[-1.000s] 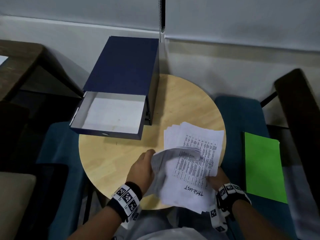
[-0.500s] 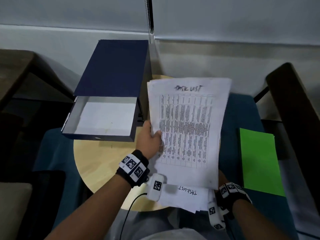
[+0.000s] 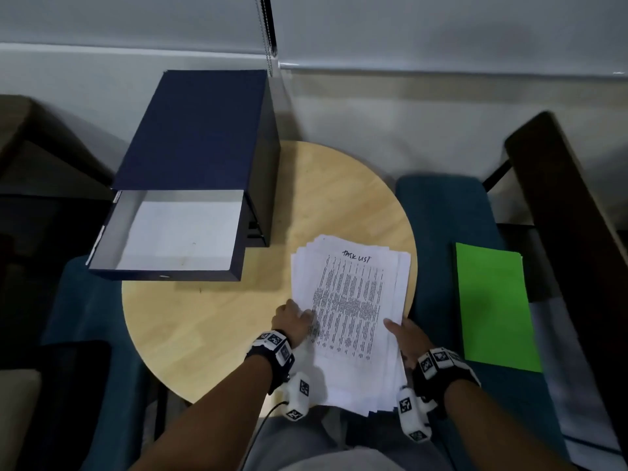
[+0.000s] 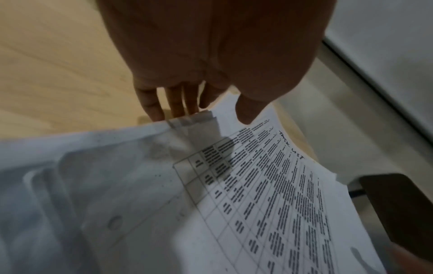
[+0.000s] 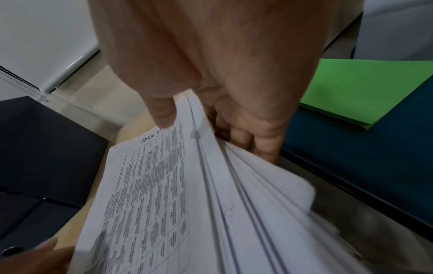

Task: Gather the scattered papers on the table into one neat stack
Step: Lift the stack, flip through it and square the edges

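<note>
A loosely squared pile of white papers (image 3: pixel 350 300) lies on the right side of the round wooden table (image 3: pixel 210 328), its near end hanging over the table's edge. The top sheet is a printed table headed "TASK LIST". My left hand (image 3: pixel 304 316) holds the pile's left edge, thumb on top (image 4: pixel 246 113), fingers going under the sheets. My right hand (image 3: pixel 399 331) grips the pile's right edge near the front. In the right wrist view its thumb (image 5: pixel 164 118) presses the top sheet and its fingers (image 5: pixel 253 140) curl beneath the fanned edges (image 5: pixel 234 185).
A dark blue file box (image 3: pixel 197 137) stands at the table's back left, its drawer (image 3: pixel 176 239) pulled out with a white sheet inside. A green folder (image 3: pixel 492 307) lies on the teal seat (image 3: pixel 441 212) to the right. A dark wooden armrest (image 3: pixel 560 205) lies beyond it.
Half a second ago my left hand held the printed sheets raised upright over the table. They now lie flat on the pile, heading at the far end. My right hand kept its place.
</note>
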